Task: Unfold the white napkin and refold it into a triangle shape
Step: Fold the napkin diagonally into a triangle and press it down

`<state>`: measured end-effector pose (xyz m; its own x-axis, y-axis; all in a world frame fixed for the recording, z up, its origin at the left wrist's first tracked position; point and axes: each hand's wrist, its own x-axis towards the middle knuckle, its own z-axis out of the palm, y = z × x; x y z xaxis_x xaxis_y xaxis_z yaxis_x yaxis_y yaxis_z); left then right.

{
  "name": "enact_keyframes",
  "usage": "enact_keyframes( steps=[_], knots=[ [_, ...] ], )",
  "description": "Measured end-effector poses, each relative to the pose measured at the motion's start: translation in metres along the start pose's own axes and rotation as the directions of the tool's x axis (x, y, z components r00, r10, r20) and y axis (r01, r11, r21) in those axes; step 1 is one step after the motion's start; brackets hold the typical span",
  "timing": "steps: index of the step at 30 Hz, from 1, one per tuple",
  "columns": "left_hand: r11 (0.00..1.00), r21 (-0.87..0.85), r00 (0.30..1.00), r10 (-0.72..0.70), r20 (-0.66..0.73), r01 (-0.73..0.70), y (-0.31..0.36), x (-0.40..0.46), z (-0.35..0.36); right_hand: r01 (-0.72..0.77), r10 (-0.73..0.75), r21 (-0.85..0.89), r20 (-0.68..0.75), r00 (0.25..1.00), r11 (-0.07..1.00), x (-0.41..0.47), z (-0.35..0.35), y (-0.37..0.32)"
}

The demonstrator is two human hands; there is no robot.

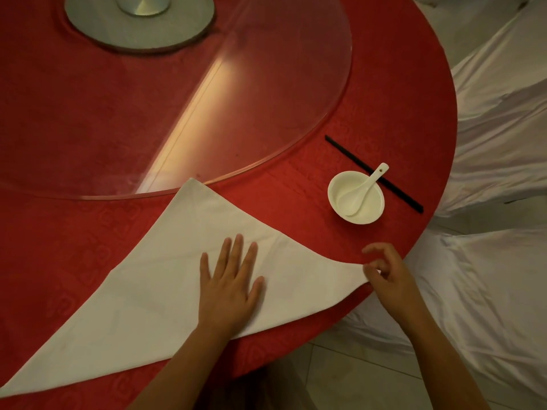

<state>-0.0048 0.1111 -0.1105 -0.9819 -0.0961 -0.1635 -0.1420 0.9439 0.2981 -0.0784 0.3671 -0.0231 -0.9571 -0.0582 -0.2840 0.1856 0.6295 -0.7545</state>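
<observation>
The white napkin (165,270) lies flat on the red tablecloth (296,190) as a large triangle. Its corners point to the far middle, the near left and the right table edge. My left hand (229,284) rests palm down on the napkin, fingers spread, near its long front edge. My right hand (384,272) is at the napkin's right corner by the table's rim. Its fingers are curled and pinch the tip of that corner.
A white bowl (371,213) with a white spoon (362,190) in it stands to the right, and black chopsticks (374,174) lie behind it. A glass turntable (281,99) covers the table's middle. White-draped chairs (497,143) stand off the right edge.
</observation>
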Motion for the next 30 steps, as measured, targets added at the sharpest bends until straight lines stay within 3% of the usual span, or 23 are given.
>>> enact_keyframes(
  steps=[3, 5, 7, 9, 16, 23, 30],
  knots=[
    [0.994, -0.11, 1.0, -0.005, -0.006, 0.005, 0.0, -0.001, -0.006, 0.076, -0.09, 0.107, 0.131, 0.987, 0.991, 0.005, 0.0, -0.037],
    [0.962, -0.271, 0.997, -0.047, -0.06, 0.029, 0.0, -0.002, -0.011, 0.078, -0.117, 0.175, 0.226, 0.967, 0.982, 0.011, 0.007, -0.063],
    [0.904, -0.423, 0.989, -0.114, -0.098, 0.063, -0.002, -0.005, -0.015, 0.123, -0.173, 0.174, 0.31, 0.935, 0.977, 0.02, 0.02, -0.088],
    [0.882, -0.465, 0.982, -0.146, -0.12, 0.075, -0.006, -0.013, -0.018, 0.22, -0.249, 0.123, 0.339, 0.907, 0.968, 0.033, 0.04, -0.108],
    [0.907, -0.418, 0.974, -0.142, -0.178, 0.056, -0.02, -0.036, -0.013, 0.395, -0.344, -0.054, 0.393, 0.853, 0.917, 0.094, 0.125, -0.153],
    [0.928, -0.372, 0.975, -0.055, -0.216, -0.03, -0.024, -0.038, -0.01, 0.308, -0.226, -0.161, 0.39, 0.893, 0.938, 0.132, 0.182, -0.16],
    [0.98, -0.199, 0.995, -0.006, -0.098, -0.014, -0.025, -0.038, -0.005, 0.276, -0.222, -0.149, 0.304, 0.926, 0.949, 0.133, 0.201, -0.162]
  ],
)
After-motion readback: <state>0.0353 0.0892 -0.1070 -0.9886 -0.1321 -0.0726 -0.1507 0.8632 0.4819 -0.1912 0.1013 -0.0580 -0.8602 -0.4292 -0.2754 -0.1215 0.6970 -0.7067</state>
